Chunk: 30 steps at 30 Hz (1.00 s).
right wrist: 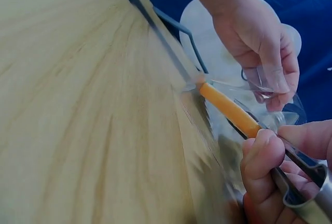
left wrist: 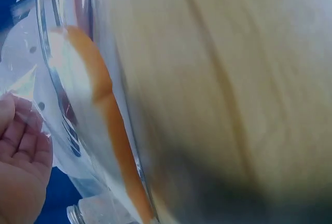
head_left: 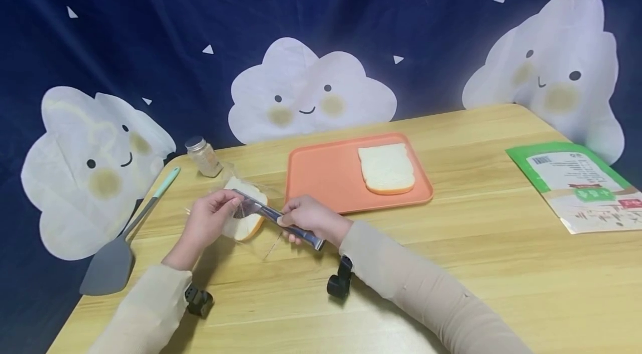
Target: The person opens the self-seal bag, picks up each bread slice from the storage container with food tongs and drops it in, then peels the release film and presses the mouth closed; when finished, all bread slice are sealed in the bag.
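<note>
Beneath and around both hands spreads the wooden table point(head_left: 466, 287), with an orange tray point(head_left: 321, 170) just beyond the right hand point(head_left: 312, 218), bearing one bread slice point(head_left: 386, 167) on its right half. Well off to the right of that hand lies a green-and-white packet point(head_left: 592, 189); to the left of the left hand point(head_left: 207, 221) lies a grey spatula point(head_left: 112, 267) with a pale green handle. Between the hands, and partly hidden by them, is a clear plastic bag point(right wrist: 257, 79) with another slice point(head_left: 249, 226) in it, nearer the left hand than the right. The left hand pinches the bag's film between thumb and fingers. The right hand grips a pair of metal tongs point(head_left: 270, 212), which reach from it across the bagged slice toward the left hand; whether their tips hold the bread cannot be told. Smallest, the metal-lidded jar point(head_left: 204, 159) stands beyond the left hand.
</note>
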Each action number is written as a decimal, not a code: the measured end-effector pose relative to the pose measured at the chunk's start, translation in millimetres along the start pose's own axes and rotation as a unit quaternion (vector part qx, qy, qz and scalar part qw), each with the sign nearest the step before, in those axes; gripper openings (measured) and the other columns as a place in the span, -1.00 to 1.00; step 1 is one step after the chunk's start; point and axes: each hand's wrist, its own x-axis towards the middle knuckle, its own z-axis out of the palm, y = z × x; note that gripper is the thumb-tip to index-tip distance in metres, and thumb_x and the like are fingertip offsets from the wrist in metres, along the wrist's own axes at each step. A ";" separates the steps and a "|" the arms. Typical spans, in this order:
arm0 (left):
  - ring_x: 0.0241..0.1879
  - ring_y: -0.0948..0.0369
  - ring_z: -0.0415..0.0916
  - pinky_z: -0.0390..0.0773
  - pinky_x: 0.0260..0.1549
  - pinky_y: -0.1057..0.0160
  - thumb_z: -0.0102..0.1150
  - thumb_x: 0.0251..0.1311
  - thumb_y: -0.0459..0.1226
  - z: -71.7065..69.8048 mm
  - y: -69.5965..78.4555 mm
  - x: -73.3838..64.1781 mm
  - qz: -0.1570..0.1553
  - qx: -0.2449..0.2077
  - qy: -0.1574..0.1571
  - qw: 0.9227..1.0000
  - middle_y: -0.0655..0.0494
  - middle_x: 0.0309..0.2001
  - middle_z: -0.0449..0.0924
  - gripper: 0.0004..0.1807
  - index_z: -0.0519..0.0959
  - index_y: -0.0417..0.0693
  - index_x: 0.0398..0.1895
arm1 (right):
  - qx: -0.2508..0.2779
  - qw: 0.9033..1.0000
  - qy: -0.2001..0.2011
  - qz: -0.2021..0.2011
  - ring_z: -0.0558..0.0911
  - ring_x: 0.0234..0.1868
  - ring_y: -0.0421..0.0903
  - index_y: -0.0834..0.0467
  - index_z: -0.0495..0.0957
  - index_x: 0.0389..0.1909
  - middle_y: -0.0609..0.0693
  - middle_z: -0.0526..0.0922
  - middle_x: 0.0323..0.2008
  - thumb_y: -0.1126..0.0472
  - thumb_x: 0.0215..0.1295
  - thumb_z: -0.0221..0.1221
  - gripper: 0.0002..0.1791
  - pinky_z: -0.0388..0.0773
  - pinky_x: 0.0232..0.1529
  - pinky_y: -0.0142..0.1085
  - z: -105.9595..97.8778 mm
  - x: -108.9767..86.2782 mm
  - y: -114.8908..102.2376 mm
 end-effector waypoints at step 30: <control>-0.27 0.15 0.38 0.40 -0.33 0.38 -0.15 0.37 -0.33 -3.7 -5.7 15.9 -0.103 -0.026 -0.056 0.993 -0.15 -0.24 0.51 -0.77 0.45 -0.36 -0.19 | 0.011 0.999 -0.036 0.016 0.45 -0.70 -0.15 0.33 0.43 -0.29 0.13 0.50 -0.61 0.37 0.29 0.02 -0.93 0.45 -0.68 -0.43 -10.9 0.6 3.9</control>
